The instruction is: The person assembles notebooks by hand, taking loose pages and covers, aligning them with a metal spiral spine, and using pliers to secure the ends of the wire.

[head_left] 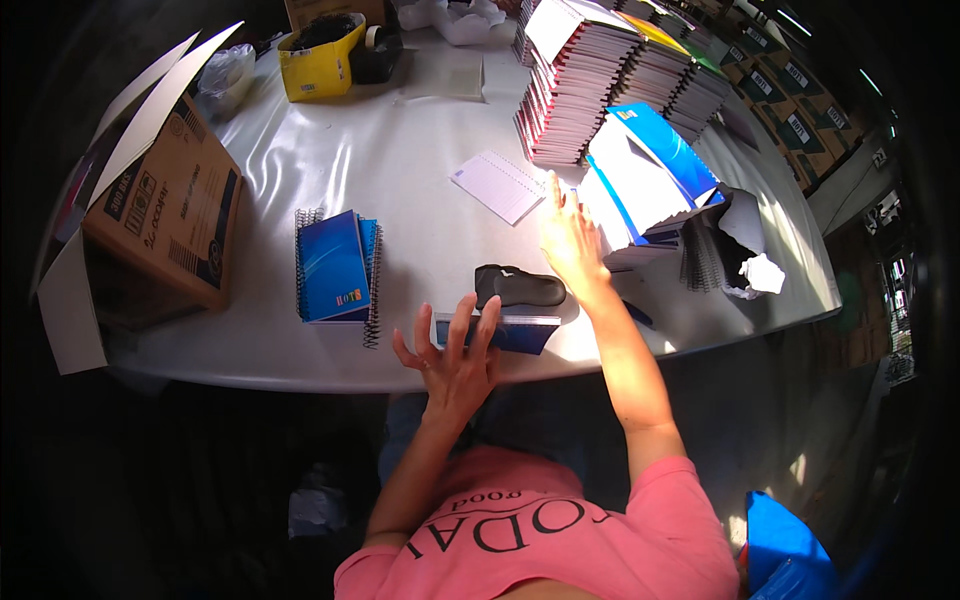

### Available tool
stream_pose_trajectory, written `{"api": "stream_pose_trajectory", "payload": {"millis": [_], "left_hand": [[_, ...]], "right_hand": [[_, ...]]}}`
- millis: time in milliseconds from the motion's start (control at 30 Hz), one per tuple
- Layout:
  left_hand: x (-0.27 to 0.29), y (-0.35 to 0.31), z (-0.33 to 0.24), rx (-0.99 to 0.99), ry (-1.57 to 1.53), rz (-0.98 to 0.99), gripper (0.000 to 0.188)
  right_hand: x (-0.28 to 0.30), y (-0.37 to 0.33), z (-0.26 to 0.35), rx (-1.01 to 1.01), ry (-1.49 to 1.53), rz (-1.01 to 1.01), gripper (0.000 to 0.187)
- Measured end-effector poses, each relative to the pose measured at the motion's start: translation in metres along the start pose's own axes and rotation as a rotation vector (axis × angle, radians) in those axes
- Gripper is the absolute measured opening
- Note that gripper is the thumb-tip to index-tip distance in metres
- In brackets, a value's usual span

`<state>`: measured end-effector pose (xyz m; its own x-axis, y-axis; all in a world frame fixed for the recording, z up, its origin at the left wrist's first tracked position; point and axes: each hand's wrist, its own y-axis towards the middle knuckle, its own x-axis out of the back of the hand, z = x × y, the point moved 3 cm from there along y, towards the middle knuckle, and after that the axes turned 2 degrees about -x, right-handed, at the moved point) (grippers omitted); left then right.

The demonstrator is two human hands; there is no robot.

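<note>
My left hand (458, 355) is open at the table's near edge, fingers spread and curved over a blue-covered notebook or pad (520, 337); whether it touches the cover I cannot tell. Just beyond that lies a black, rounded, elongated object (522, 287), its kind unclear. My right hand (573, 240) reaches forward past it, open with fingers stretched out. Its fingertips are close to a pale lined sheet or thin stack of pages (497, 187) and the corner of a tall notebook stack. To the left, a few blue spiral notebooks (335, 268) lie overlapped.
An open cardboard box (165, 205) stands at the left. High stacks of spiral-bound pages (580, 90) rise at the back right, with open blue-covered notebooks (665, 150) in front. Crumpled black and white wrapping (735, 250) lies rightmost. A yellow bin (320, 65) sits far back.
</note>
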<state>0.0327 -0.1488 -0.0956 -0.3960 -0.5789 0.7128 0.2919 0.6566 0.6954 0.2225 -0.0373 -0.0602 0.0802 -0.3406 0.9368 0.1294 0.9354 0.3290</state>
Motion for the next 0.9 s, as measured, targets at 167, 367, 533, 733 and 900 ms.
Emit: {"api": "stream_pose_trajectory", "payload": {"millis": [167,367,533,733,900], "left_hand": [[-0.003,0.000,-0.021,0.140,-0.229,-0.055,0.059],[-0.017,0.010,-0.027,0.176,-0.223,-0.221,0.075],[-0.020,0.008,-0.022,0.117,-0.212,-0.106,0.066],[-0.016,0.013,-0.022,0.155,-0.227,-0.175,0.057],[-0.013,0.016,-0.024,0.135,-0.208,-0.074,0.056]], "right_hand": [[0.096,-0.059,0.000,0.159,0.541,0.110,0.050],[0.087,-0.114,-0.022,0.053,0.798,0.364,0.030],[0.071,-0.120,-0.021,0.078,0.831,0.101,0.024],[0.066,-0.117,-0.016,0.086,0.847,0.084,0.028],[0.060,-0.120,-0.017,0.079,0.958,0.239,0.027]]}}
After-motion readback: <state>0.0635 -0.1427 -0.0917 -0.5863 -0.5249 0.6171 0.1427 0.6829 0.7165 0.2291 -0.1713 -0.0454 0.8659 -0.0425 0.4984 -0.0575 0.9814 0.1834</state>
